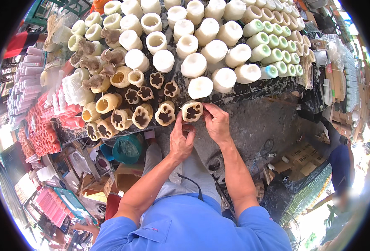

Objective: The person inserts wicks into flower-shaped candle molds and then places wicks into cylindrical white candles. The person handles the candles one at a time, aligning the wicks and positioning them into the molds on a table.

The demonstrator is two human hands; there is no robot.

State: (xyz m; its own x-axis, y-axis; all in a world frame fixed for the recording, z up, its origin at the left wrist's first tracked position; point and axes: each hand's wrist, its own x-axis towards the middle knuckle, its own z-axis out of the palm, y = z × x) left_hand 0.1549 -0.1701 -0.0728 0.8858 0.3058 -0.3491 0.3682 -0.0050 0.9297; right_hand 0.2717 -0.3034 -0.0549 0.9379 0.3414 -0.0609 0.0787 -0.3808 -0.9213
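A cream wax candle shell point(192, 112) with a dark flower-shaped hollow in its top is at the table's near edge. My left hand point(182, 140) pinches it from the left and below with bent fingers. On its other side, the fingers of my right hand point(216, 122) press against the rim. Just left of it stands a similar candle shell point(165, 113), and several more line the edge further left. Behind them are small brown flower-shaped pieces point(156, 80). White pillar candles point(200, 87) stand in rows beyond my hands.
Pale green candles point(269, 72) fill the table's right side. Red tubular pieces point(47, 134) are stacked at the left. Below the table are a teal tub point(127, 149) and flattened cardboard point(304, 157). Another person point(340, 167) is at the far right.
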